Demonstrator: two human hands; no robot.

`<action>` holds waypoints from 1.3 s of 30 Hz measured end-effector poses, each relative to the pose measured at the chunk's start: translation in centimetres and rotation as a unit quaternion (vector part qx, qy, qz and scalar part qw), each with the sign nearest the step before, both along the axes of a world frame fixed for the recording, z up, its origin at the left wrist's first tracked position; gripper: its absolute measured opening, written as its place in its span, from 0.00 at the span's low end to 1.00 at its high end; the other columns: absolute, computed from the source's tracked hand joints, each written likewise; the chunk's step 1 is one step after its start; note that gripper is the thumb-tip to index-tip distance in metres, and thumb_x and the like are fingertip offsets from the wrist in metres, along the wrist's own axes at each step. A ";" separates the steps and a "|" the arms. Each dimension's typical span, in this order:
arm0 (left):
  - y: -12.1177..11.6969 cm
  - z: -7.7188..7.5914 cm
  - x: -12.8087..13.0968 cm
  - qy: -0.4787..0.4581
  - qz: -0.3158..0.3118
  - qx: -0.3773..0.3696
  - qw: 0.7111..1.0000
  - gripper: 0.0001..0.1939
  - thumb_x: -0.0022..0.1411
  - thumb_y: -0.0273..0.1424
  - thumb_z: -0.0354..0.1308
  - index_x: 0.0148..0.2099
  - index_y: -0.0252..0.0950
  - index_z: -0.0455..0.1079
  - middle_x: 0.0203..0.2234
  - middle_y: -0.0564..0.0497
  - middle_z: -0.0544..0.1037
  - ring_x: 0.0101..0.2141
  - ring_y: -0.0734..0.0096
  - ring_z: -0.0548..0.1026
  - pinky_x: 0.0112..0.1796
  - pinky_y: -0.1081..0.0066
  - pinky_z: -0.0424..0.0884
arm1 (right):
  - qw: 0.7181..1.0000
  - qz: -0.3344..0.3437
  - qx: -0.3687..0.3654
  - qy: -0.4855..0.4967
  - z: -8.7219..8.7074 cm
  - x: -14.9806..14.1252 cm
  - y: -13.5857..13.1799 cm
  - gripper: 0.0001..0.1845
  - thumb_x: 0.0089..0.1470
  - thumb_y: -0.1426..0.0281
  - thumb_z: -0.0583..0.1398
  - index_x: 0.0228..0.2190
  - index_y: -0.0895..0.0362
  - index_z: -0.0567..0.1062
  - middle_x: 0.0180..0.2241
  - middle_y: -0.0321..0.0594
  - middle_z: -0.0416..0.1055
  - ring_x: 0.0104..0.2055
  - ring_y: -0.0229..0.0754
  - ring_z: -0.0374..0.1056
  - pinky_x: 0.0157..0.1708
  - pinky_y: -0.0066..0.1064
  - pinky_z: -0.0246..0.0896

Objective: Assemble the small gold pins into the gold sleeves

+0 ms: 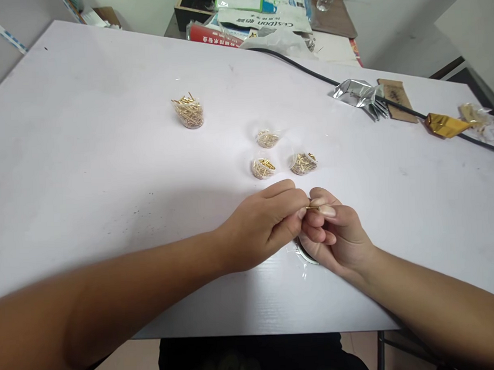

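Left hand (261, 223): fingers curled in, thumb and forefinger pinched at the tip onto one end of a small gold pin (312, 207). Right hand (333, 233): loosely fisted, thumb pressed flat along the top of the forefinger with the pin's other end caught between them; the lower fingers fold under and hold nothing that can be seen. Gold pin: thin, short, bright brass-yellow, lying roughly level between the two sets of fingertips, above the near part of the white table (109, 173); only a sliver shows, and its ends are hidden by the fingers. Risk, as I judge it: the piece is slim and smooth, so a slight slackening of either pinch could let it drop and roll off the near table edge; pressing the two ends together off-line could bend it. Beneath the right hand: a clear round container (304, 254), mostly covered, contents not visible. Just beyond the hands: three small clear cups of gold pins, one near-left (263, 168), one near-right (303, 163), one behind (267, 138), close together but apart; a careless sweep of a wrist could tip them, being light and open-topped. Farther left, well apart: a fuller cup of pins (189, 112), heaped above its rim. Far right: crumpled silver foil bag (355, 92), brown card (397, 99), gold foil packet (445, 125), a black cable (308, 69) running across the table.
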State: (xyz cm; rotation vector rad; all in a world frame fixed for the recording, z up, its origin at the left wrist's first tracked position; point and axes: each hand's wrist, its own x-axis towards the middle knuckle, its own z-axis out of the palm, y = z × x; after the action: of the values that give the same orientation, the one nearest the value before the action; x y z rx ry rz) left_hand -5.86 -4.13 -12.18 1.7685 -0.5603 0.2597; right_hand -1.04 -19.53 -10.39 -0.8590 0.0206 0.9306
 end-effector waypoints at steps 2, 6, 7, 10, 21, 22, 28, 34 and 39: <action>0.0 0.0 0.0 0.000 0.002 -0.011 1.000 0.10 0.67 0.25 0.46 0.33 0.33 0.63 0.27 0.51 0.66 0.31 0.76 0.64 0.34 0.75 0.65 | 1.000 0.001 0.005 0.003 0.0 0.0 0.0 0.06 0.39 0.72 0.70 0.21 0.54 0.77 0.16 0.30 0.71 0.15 0.26 0.63 0.14 0.10 0.57; -0.1 0.1 0.0 -0.007 0.010 -0.019 1.000 0.09 0.67 0.25 0.46 0.33 0.33 0.63 0.26 0.52 0.65 0.31 0.76 0.64 0.35 0.75 0.65 | 1.000 0.008 0.015 0.017 0.0 0.0 -0.1 0.06 0.38 0.72 0.70 0.21 0.53 0.77 0.16 0.29 0.70 0.15 0.26 0.64 0.14 0.10 0.57; -0.1 0.1 0.0 -0.007 0.012 -0.018 1.000 0.09 0.67 0.25 0.46 0.33 0.33 0.63 0.26 0.52 0.65 0.30 0.76 0.64 0.35 0.75 0.65 | 1.000 0.008 0.016 0.020 0.0 0.1 -0.1 0.07 0.38 0.72 0.70 0.21 0.53 0.77 0.16 0.29 0.70 0.15 0.26 0.64 0.14 0.10 0.57; -0.1 0.1 0.0 -0.005 0.012 -0.015 1.000 0.09 0.67 0.26 0.46 0.32 0.34 0.62 0.26 0.53 0.64 0.30 0.76 0.64 0.33 0.75 0.65 | 0.999 0.014 0.022 0.023 0.0 0.1 -0.1 0.07 0.39 0.72 0.70 0.21 0.54 0.77 0.17 0.29 0.71 0.16 0.26 0.65 0.15 0.09 0.57; -0.1 0.0 0.1 -0.009 0.007 -0.025 1.000 0.09 0.67 0.26 0.46 0.32 0.33 0.62 0.26 0.52 0.65 0.30 0.76 0.64 0.34 0.74 0.65 | 0.999 0.009 0.019 0.047 0.0 0.1 0.0 0.09 0.38 0.73 0.70 0.19 0.55 0.75 0.16 0.28 0.70 0.15 0.24 0.62 0.16 0.09 0.58; -0.1 0.0 0.1 -0.010 0.007 -0.026 1.000 0.09 0.68 0.26 0.47 0.33 0.33 0.62 0.26 0.52 0.65 0.30 0.76 0.64 0.34 0.74 0.65 | 0.998 0.010 0.019 0.051 0.0 0.1 0.0 0.09 0.38 0.73 0.70 0.19 0.55 0.74 0.16 0.28 0.69 0.14 0.24 0.62 0.16 0.09 0.59; -0.1 0.1 0.2 -0.008 0.010 -0.024 1.000 0.10 0.68 0.27 0.46 0.32 0.34 0.62 0.25 0.52 0.64 0.29 0.75 0.64 0.32 0.73 0.65 | 0.997 0.017 0.023 0.069 -0.2 0.2 0.0 0.11 0.37 0.72 0.69 0.19 0.56 0.71 0.15 0.26 0.67 0.14 0.23 0.60 0.17 0.09 0.58; -0.1 0.1 0.2 -0.004 0.008 -0.023 1.000 0.10 0.68 0.25 0.46 0.32 0.34 0.62 0.25 0.52 0.65 0.30 0.76 0.64 0.33 0.74 0.65 | 0.994 0.026 0.050 0.094 -0.2 0.4 0.0 0.10 0.38 0.75 0.69 0.19 0.58 0.72 0.16 0.26 0.69 0.16 0.23 0.63 0.17 0.06 0.58; -0.1 0.1 0.3 -0.001 0.001 -0.033 0.999 0.10 0.67 0.25 0.46 0.32 0.34 0.62 0.25 0.52 0.65 0.30 0.76 0.64 0.35 0.74 0.65 | 0.991 0.028 0.074 0.108 -0.1 0.4 0.0 0.09 0.40 0.77 0.69 0.20 0.59 0.72 0.17 0.28 0.70 0.17 0.23 0.65 0.16 0.06 0.59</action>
State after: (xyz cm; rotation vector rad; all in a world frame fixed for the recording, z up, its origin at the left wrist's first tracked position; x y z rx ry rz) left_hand -5.59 -4.18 -12.04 1.7053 -0.5451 0.2783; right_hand -0.60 -19.55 -10.51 -0.6224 0.1131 1.0617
